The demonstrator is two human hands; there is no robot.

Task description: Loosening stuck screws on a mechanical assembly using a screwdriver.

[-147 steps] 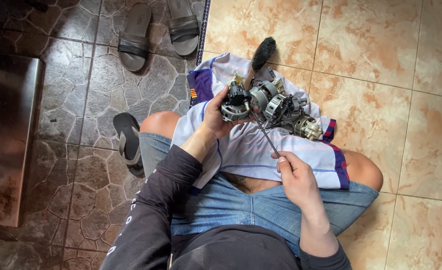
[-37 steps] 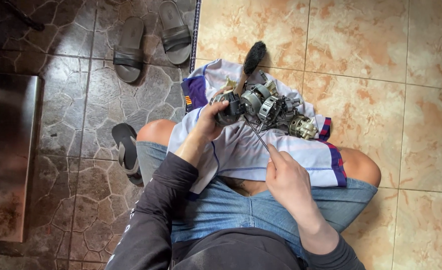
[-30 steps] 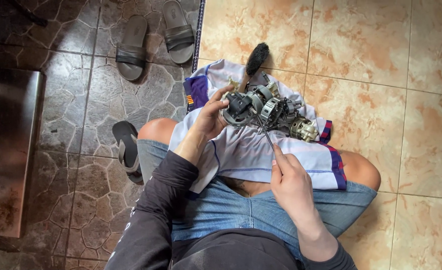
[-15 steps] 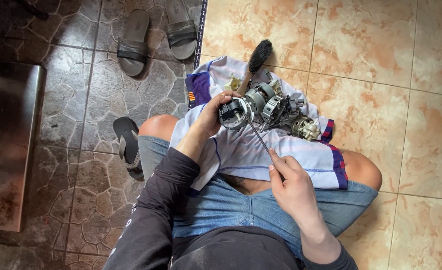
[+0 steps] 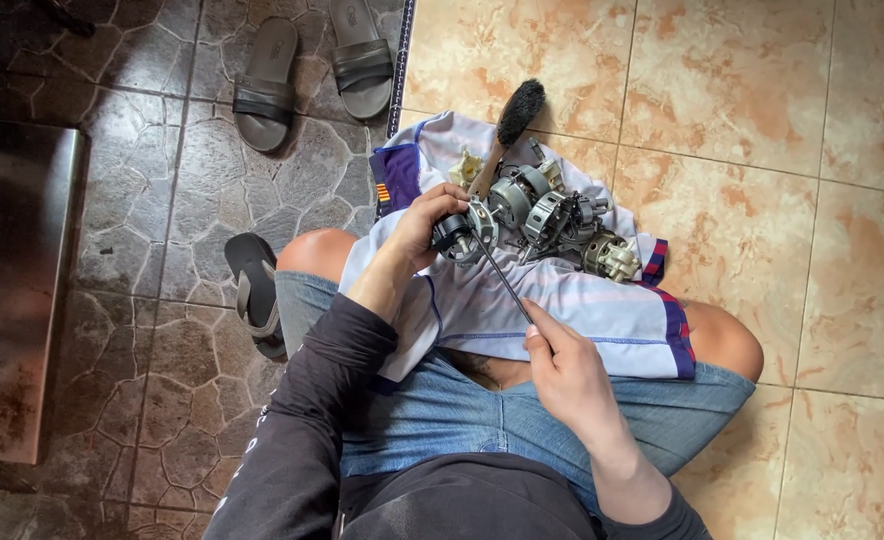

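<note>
Presently seated cross-legged on tiled floor [image 5: 842,150], white cloth [image 5: 602,310] across lap. Left hand [image 5: 424,222] clasping small round motor part [image 5: 462,233] over cloth; right hand [image 5: 564,362] gripping thin screwdriver [image 5: 505,275], tip at part. Nearby: more motor parts [image 5: 562,215], black brush [image 5: 514,115], sandals [image 5: 312,65].

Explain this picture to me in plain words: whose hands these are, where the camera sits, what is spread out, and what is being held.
There is no machine here. A person sits on a tiled floor, and a camera worn on their head looks down at their own hands. A white cloth with purple trim lies across their lap and the floor. On it sit several metal mechanical parts and a brush with dark bristles. The left hand holds one small round part. The right hand holds a thin metal rod whose tip reaches that part. Sandals lie on the darker floor nearby.
</note>
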